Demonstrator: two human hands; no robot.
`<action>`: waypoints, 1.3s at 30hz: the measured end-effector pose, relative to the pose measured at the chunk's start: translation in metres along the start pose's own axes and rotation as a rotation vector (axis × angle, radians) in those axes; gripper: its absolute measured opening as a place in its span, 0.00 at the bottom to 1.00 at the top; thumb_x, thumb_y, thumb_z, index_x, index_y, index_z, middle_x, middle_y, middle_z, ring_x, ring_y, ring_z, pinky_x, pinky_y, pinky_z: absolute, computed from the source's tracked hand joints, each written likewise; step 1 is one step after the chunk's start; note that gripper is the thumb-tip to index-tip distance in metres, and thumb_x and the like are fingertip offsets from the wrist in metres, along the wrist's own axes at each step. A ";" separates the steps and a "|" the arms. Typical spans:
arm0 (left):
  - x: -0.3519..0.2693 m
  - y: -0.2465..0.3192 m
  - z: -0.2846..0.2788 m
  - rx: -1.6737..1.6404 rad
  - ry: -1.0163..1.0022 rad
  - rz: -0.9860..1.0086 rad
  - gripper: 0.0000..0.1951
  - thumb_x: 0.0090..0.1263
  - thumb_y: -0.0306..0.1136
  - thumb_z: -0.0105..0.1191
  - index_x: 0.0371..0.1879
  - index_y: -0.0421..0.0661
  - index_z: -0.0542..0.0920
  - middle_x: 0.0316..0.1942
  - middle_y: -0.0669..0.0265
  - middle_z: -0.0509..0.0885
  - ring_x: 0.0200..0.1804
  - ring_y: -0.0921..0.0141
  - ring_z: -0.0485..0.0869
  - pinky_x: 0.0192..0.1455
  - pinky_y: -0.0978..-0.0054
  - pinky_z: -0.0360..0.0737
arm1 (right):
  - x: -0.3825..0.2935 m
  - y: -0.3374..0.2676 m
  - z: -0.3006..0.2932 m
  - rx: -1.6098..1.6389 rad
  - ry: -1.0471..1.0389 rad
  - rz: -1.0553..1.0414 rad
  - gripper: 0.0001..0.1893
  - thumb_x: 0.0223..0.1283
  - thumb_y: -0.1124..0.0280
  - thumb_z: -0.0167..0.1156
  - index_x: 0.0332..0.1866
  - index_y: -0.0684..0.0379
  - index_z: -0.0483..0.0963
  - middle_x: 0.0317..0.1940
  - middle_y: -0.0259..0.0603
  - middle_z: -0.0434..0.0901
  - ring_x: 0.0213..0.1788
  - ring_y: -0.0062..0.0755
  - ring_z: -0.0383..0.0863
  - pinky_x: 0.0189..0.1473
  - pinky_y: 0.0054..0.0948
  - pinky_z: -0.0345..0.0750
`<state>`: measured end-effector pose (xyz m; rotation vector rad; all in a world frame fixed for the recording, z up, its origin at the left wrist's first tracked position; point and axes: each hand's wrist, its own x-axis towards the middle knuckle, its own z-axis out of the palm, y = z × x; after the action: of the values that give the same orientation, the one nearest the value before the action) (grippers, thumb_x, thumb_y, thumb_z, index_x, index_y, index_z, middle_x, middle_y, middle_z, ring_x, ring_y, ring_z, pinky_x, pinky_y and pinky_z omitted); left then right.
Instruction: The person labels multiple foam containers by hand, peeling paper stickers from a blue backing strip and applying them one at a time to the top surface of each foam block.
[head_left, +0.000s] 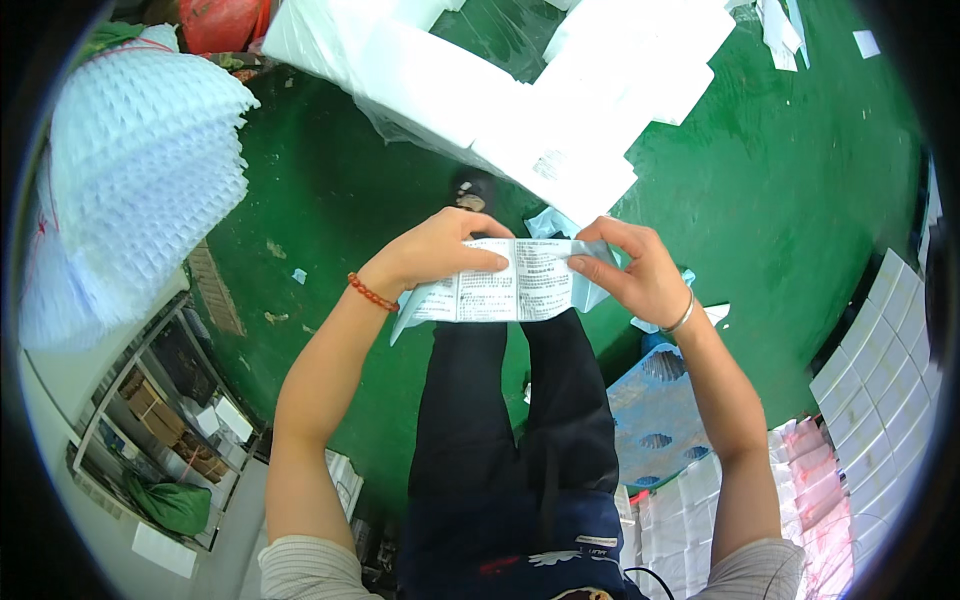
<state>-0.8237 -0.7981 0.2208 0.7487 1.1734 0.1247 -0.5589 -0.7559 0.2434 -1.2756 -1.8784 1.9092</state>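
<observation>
A creased printed paper leaflet (487, 289), covered in small writing, is stretched between my two hands above my lap. My left hand (450, 244) grips it from the upper left, thumb on the front face and fingers behind. At its right end my right hand (630, 266) pinches the paper between thumb and forefinger. Pale bluish sheets show behind the leaflet's right side. A beaded bracelet (371, 292) circles my left wrist, and a metal bangle (680, 313) my right.
White boxes (510, 112), partly under clear plastic, stand ahead on the green floor (780, 202). To the left is a big bundle of white netted foam (150, 180). A blue plastic pallet (660, 420) lies right of my legs. Stacked white boxes (881, 352) line the far right.
</observation>
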 end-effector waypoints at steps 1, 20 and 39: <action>-0.004 0.001 -0.005 -0.087 -0.044 -0.032 0.14 0.61 0.29 0.61 0.44 0.34 0.83 0.34 0.63 0.86 0.34 0.77 0.82 0.38 0.79 0.79 | -0.002 0.002 0.001 0.024 0.047 -0.017 0.10 0.57 0.71 0.67 0.38 0.66 0.76 0.31 0.43 0.79 0.35 0.29 0.76 0.43 0.27 0.73; -0.041 0.026 -0.143 -0.405 -0.180 -0.053 0.15 0.62 0.23 0.59 0.49 0.34 0.81 0.38 0.63 0.86 0.37 0.77 0.84 0.41 0.80 0.81 | 0.109 -0.078 0.092 0.718 0.184 0.291 0.16 0.65 0.75 0.57 0.56 0.64 0.70 0.44 0.46 0.80 0.45 0.30 0.81 0.50 0.28 0.78; -0.018 -0.133 -0.221 -0.088 0.003 -0.320 0.11 0.58 0.22 0.59 0.40 0.33 0.84 0.33 0.62 0.87 0.34 0.74 0.83 0.38 0.77 0.79 | 0.305 0.007 0.079 -0.676 -0.106 -0.101 0.12 0.55 0.73 0.64 0.41 0.60 0.70 0.35 0.45 0.77 0.43 0.47 0.81 0.44 0.38 0.78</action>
<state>-1.0600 -0.8041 0.1174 0.4761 1.2678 -0.0894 -0.7967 -0.6165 0.0899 -1.2011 -2.7185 1.3478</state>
